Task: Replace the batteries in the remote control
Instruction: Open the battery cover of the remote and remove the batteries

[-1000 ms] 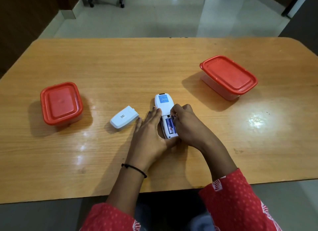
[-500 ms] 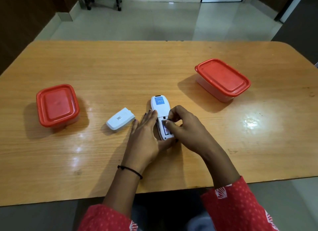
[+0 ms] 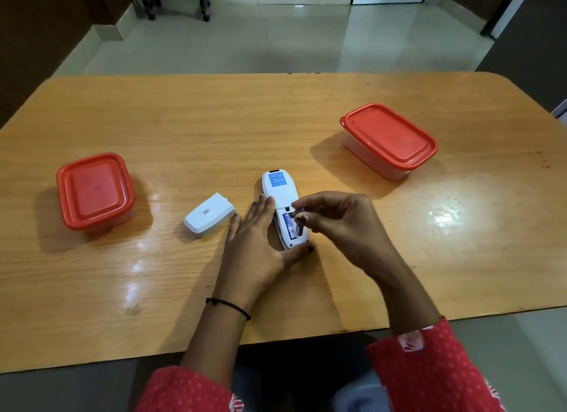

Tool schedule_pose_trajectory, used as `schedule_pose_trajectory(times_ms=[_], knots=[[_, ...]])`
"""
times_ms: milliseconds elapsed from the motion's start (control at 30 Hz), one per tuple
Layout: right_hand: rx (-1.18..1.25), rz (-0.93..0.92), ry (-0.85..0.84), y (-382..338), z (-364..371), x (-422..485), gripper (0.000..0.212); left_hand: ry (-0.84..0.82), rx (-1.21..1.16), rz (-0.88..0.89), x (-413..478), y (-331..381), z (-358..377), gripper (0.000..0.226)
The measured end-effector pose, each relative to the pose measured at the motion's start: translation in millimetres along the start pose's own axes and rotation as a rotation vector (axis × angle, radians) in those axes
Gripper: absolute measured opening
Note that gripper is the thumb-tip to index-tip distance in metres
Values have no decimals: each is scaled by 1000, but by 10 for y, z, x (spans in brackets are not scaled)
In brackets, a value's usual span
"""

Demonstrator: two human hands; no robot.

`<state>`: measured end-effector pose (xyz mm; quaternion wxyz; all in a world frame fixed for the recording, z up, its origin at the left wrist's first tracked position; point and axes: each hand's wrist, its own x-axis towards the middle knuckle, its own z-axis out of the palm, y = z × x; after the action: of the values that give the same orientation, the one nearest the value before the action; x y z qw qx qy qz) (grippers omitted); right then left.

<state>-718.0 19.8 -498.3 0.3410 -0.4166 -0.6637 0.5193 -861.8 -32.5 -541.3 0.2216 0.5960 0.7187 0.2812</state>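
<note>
A white remote control [image 3: 279, 190] lies face down mid-table with its battery compartment uncovered. My left hand [image 3: 256, 246] holds it steady, fingers straight along its left side and thumb under its near end. My right hand [image 3: 337, 224] pinches a dark battery [image 3: 300, 227] between thumb and forefinger, one end tilted up out of the compartment. A second battery [image 3: 288, 221] with a blue label still lies in the compartment. The white battery cover [image 3: 209, 218] rests on the table to the left of my left hand.
Two closed plastic boxes with red lids stand on the wooden table [image 3: 184, 129]: one at the left [image 3: 95, 191], one at the far right [image 3: 389, 140]. Tiled floor lies beyond the far edge.
My right hand went from pressing into the compartment to lifting, and now pulls one battery up at an angle. My left hand has stayed on the remote.
</note>
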Motion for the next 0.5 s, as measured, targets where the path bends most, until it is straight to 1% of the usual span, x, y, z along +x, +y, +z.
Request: schedule_pose_trajectory(times_ms=[67, 100, 133, 200, 267, 300, 400, 500], knots=[[93, -55, 45, -92, -99, -2, 19, -11, -11, -4, -4, 2, -6, 102], [70, -55, 93, -101, -146, 5, 20, -12, -4, -6, -8, 5, -7, 102], [11, -26, 157, -65, -182, 19, 22, -8, 7, -7, -13, 6, -6, 102], [-156, 89, 294, 88, -206, 58, 24, 1, 20, -10, -14, 9, 2, 101], [-302, 169, 401, 235, -171, 103, 19, 3, 21, -16, -16, 10, 6, 101], [-351, 173, 428, 291, -145, 131, 16, 1, 21, -15, -17, 13, 3, 101], [-472, 159, 434, 374, -66, 215, 12, -2, 9, -14, -21, 23, -3, 101], [-588, 147, 415, 382, -30, 246, 15, 4, 4, -6, -12, 17, -1, 101]])
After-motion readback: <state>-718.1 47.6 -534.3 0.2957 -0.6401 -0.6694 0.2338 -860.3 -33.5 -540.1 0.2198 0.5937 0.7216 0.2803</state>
